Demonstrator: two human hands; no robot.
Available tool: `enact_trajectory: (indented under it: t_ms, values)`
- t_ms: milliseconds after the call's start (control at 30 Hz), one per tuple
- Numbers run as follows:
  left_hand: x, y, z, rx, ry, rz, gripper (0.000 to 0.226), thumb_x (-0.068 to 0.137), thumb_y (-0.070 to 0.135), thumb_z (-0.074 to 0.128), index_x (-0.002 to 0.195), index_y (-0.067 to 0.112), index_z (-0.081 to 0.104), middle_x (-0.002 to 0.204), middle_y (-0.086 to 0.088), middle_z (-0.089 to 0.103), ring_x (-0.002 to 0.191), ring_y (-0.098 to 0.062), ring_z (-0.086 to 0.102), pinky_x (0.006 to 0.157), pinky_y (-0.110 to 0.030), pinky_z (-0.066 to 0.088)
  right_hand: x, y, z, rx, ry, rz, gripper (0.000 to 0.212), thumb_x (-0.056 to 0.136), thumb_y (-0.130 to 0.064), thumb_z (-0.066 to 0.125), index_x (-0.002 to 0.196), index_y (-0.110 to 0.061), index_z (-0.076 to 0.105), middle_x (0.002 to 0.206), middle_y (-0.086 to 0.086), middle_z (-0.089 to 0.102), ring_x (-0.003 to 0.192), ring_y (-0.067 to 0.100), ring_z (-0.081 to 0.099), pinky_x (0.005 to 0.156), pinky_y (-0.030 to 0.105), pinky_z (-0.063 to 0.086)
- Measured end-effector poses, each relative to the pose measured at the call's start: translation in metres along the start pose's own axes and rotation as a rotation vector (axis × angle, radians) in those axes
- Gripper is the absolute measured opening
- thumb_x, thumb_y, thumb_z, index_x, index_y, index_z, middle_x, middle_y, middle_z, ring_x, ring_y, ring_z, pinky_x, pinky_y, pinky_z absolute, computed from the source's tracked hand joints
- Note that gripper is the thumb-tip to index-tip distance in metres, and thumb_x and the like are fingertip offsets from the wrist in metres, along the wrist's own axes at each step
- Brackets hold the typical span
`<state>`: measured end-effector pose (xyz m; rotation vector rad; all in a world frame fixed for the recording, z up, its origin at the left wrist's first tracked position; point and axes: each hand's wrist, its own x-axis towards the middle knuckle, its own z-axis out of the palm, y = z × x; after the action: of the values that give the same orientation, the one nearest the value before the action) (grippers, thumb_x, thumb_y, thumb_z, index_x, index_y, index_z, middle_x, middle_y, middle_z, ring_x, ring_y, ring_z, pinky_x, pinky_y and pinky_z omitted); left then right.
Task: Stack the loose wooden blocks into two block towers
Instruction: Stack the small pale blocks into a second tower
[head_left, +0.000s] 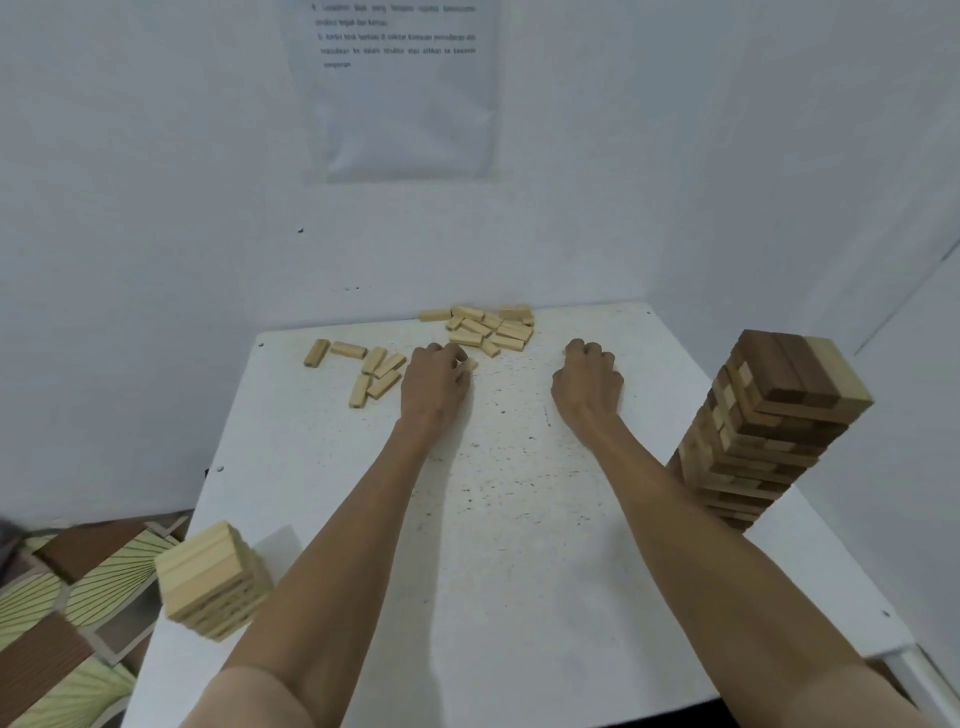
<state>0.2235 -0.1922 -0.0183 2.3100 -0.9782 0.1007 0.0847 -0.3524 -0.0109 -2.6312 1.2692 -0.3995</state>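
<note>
Head view: noting loose blocks (488, 327) lying scattered at upper centre, left hand (436, 379) pinching a pale block (470, 365), right hand (589, 376) curling shut, contents impossible to tell. Judging blocks light, stiff, smooth; pinching across long sides probably gripping best.

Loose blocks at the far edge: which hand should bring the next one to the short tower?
Left. The left hand curls on a block beside the loose blocks, and the short tower stands on its side. The right hand lies apart from them.
</note>
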Motion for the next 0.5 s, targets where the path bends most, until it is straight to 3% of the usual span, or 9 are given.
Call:
enact_trajectory:
  t_ms: [100,233,367,500]
  values:
    - [0.007,-0.003,0.003,-0.045,0.009,0.031,0.016,0.099,0.013,0.061,0.108,0.009,0.074,0.106,-0.008,0.069,0.102,-0.028,0.060,0.082,-0.037,0.051,0.000,0.000,0.007,-0.001,0.065,-0.009,0.034,0.101,-0.008,0.054,0.135,-0.009,0.053,0.131,0.014,0.056,0.121,0.032,0.048,0.090,0.042,0.046]
    - [0.012,-0.002,0.003,-0.102,0.089,0.105,0.016,0.099,0.011,0.060,0.112,0.010,0.071,0.110,-0.005,0.065,0.102,-0.023,0.055,0.084,-0.030,0.044,-0.002,0.002,0.014,0.066,0.151,-0.035,0.032,0.100,-0.003,0.054,0.130,-0.012,0.060,0.126,0.012,0.059,0.118,0.032,0.048,0.085,0.039,0.041]
    - [0.028,0.002,0.003,-0.162,0.146,0.112,0.014,0.099,0.014,0.062,0.110,0.008,0.069,0.107,-0.004,0.063,0.097,-0.021,0.058,0.082,-0.033,0.049,-0.004,0.004,0.020,0.157,0.228,-0.041,0.029,0.098,-0.002,0.057,0.122,-0.014,0.066,0.119,0.010,0.064,0.114,0.032,0.050,0.087,0.041,0.040]
    - [0.041,-0.003,0.006,-0.147,0.084,0.132,0.013,0.100,0.020,0.066,0.107,0.009,0.070,0.107,-0.003,0.064,0.094,-0.022,0.060,0.080,-0.037,0.051,-0.004,0.003,0.022,0.187,0.263,-0.037,0.026,0.095,-0.003,0.060,0.117,-0.014,0.069,0.113,0.009,0.066,0.111,0.032,0.053,0.086,0.043,0.042]
